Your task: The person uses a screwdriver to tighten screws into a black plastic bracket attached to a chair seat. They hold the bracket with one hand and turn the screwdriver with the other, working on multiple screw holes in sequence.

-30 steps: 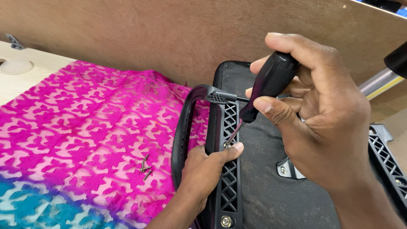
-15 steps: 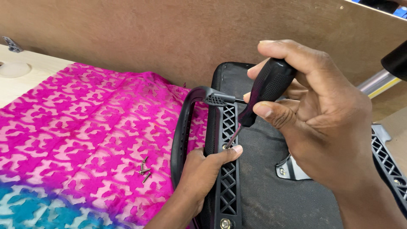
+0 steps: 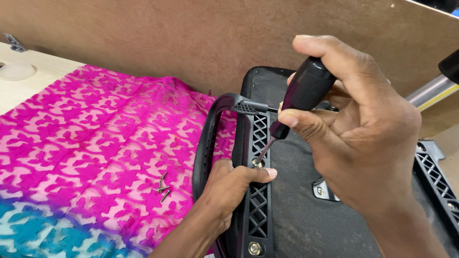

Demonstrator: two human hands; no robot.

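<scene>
The screwdriver (image 3: 299,102) stands tilted over the middle of the scene, its thin metal tip set down onto a screw (image 3: 258,163) in the black lattice bracket (image 3: 258,191) that runs near-to-far along the left edge of a black chair seat (image 3: 306,210). The right hand (image 3: 354,143) is closed around the fat black handle, thumb and fingers wrapped about it from above. The handle looks ribbed and stiff, so it should give a firm, non-slipping hold; the shaft is slim and rigid, and the tip could ride out of the screw head if the tool leans too far. The handle's thick upper part is judged the best place to grip.

The left hand (image 3: 229,188) is clamped on the bracket just near of that screw, thumb lying across the lattice, fingers curled round the edge beside the curved black armrest (image 3: 210,138), which arches up on the left of the bracket. The plastic parts look hard and light, the seat itself padded with fabric and probably bulky rather than heavy. Another screw (image 3: 255,248) sits in the bracket's near end.

To the left a pink patterned cloth (image 3: 95,143) turning blue at its near edge covers the table (image 3: 28,91), and a few loose screws (image 3: 163,187) lie on it, small and apt to roll. A brown board wall (image 3: 167,43) stands at the far side. A second lattice bracket (image 3: 437,184) shows at the right edge.
</scene>
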